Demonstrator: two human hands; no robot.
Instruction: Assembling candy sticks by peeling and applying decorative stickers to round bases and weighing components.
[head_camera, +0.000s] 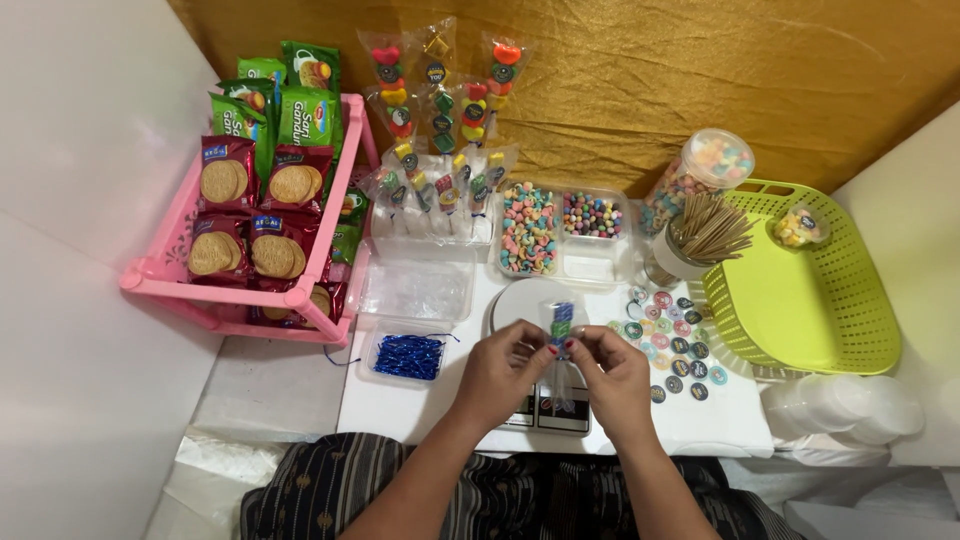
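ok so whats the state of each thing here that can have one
left hand: pinching the wrapped candy stick
right hand: pinching the same stick
wrapped candy stick: upright, held over the scale
kitchen scale: pan bare
twist-tie tray: open, holds blue ties
candy tub: open, full
green basket: nearly empty, one small tub inside
toothpick cup: full

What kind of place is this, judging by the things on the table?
Probably a small home workspace for packing sweets. Both hands, left hand and right hand, hold a wrapped candy skewer over a small scale; trays of coloured candies, wooden skewers and round stickers lie around.
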